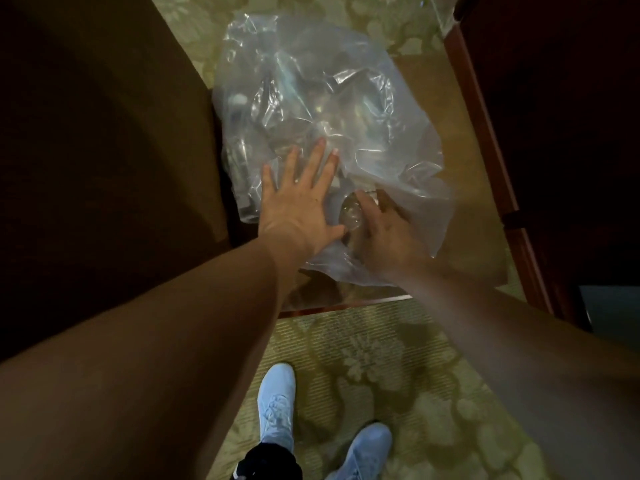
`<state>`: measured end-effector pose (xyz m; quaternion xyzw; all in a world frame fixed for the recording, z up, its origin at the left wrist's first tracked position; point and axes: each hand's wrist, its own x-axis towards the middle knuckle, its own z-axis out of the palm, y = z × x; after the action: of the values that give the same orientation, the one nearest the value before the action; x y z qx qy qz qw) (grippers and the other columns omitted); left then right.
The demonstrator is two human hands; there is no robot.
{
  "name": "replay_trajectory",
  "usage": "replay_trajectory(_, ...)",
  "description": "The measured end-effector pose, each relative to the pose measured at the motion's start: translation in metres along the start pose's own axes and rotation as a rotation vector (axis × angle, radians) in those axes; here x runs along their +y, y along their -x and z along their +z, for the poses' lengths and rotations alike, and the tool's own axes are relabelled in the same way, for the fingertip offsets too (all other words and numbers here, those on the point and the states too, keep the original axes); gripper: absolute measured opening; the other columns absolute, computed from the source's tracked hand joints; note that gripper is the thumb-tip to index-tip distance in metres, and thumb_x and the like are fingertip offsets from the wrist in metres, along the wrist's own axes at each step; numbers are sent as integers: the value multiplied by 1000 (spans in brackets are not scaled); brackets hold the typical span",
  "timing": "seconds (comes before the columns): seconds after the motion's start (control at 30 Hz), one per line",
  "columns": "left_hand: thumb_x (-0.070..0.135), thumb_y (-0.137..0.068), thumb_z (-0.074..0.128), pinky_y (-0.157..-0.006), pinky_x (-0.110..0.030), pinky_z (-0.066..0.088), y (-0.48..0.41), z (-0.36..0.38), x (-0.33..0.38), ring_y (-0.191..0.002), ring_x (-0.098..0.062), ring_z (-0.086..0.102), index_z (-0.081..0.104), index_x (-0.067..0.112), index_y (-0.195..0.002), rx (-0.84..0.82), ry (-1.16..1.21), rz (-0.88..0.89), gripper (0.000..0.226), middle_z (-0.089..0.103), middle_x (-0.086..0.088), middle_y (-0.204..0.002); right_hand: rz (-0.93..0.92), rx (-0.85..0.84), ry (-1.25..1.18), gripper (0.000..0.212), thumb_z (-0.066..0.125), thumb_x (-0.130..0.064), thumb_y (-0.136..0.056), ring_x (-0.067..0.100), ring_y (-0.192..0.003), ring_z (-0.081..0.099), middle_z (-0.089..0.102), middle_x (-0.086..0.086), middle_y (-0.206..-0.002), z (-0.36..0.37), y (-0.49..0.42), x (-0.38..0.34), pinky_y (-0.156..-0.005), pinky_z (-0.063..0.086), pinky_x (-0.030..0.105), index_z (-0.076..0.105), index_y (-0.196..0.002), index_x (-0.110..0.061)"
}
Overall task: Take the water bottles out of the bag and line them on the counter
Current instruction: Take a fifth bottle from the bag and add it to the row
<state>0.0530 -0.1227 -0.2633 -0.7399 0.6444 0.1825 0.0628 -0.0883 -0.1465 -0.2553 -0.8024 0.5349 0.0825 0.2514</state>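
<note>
Nearest the camera, two white shoes stand on the patterned green carpet (398, 375), the left shoe (277, 407) a little ahead of the right shoe (367, 448). Past them is the red-brown front edge of one low table (460, 188) with a tan top, and both bare forearms reach over it. The left hand (294, 206) lies flat on top of the bag, palm down, with all five fingers straight and spread wide, pressing the plastic. Just beside it, the right hand (388, 233) is at the bag's near opening, thumb and fingers curled around the round clear end of one water bottle (351, 213); its fingers are partly veiled by the plastic film. That bottle is inside the bag, at its near end, between the two hands. The single clear plastic bag (346, 98) lies crumpled on the table and stretches away from the hands. More bottle shapes show through it along its left side, with one pale cap farther back, but how many bottles it holds cannot be told through the folds. One dark brown armchair (121, 133) touches the bag on the left, and one dark wooden frame (502, 168) borders the table on the right.
</note>
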Motion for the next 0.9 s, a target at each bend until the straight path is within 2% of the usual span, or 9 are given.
replay_trajectory(0.07, 68, -83, 46, -117, -57, -2, -4, 1, 2, -145, -29, -21, -27, 24, -145, -6, -3, -1, 106, -32, 3, -154, -26, 9, 79, 82, 18, -58, -72, 34, -127, 49, 53, 20, -134, 0, -4, 3, -105, 38, 40, 35, -143, -20)
replay_trajectory(0.13, 68, -83, 46, -116, -57, -3, -9, 1, 4, -144, -29, -23, -28, 24, -145, -12, -9, 2, 106, -33, 3, -154, 6, -23, 140, 67, 41, -52, -83, 36, -126, 48, 49, 21, -135, -1, -12, 4, -105, 38, 41, 34, -142, -21)
replay_trajectory(0.23, 66, -83, 47, -115, -60, -6, -12, 3, 5, -144, -29, -24, -28, 24, -145, -31, -7, 8, 106, -35, 2, -153, 36, -93, 168, 66, 58, -45, -83, 38, -128, 45, 43, 21, -138, 0, -22, 8, -106, 40, 42, 36, -141, -22)
replay_trajectory(0.33, 65, -84, 46, -114, -61, -7, -9, 10, 8, -143, -30, -25, -29, 23, -144, -22, -36, 11, 105, -36, 2, -152, 44, -155, 179, 69, 61, -44, -82, 34, -130, 43, 44, 18, -139, -3, -27, 10, -106, 37, 41, 34, -142, -23)
replay_trajectory(0.4, 63, -84, 46, -114, -61, -8, -7, 13, 9, -144, -30, -24, -28, 22, -145, -7, -27, -4, 104, -35, 1, -153, 10, -95, 221, 60, 58, -41, -86, 32, -126, 48, 49, 15, -136, -3, -24, 8, -103, 38, 38, 38, -140, -22)
replay_trajectory(0.57, 62, -81, 54, -114, -59, -10, 11, 17, 10, -144, -30, -22, -29, 19, -144, -22, -39, -11, 113, -31, -2, -155, -38, 43, 75, 28, 58, -33, -85, 27, -105, 60, 64, 8, -108, 12, 8, -2, -86, 44, 32, 57, -110, -22)
replay_trajectory(0.7, 57, -81, 60, -112, -59, -9, 36, 16, 15, -144, -31, -22, -31, 18, -143, -71, -77, -38, 117, -31, -3, -155, -58, 151, 26, 16, 59, -11, -88, 30, -83, 65, 68, 12, -87, 33, 46, 0, -68, 44, 30, 58, -104, -14)
replay_trajectory(0.8, 52, -81, 64, -113, -56, -8, 52, 7, 24, -145, -30, -21, -30, 19, -144, -96, -9, -82, 118, -30, -4, -155, -74, 135, 22, 21, 53, -5, -86, 34, -88, 60, 63, 16, -91, 37, 70, 6, -76, 46, 39, 57, -102, -17)
replay_trajectory(0.9, 48, -82, 65, -119, -47, -4, 70, -4, 36, -146, -28, -19, -27, 18, -146, -90, 112, -132, 115, -27, -7, -156, -103, 115, 31, 24, 54, -12, -89, 33, -108, 52, 57, 15, -109, 25, 88, 6, -91, 43, 39, 52, -112, -19)
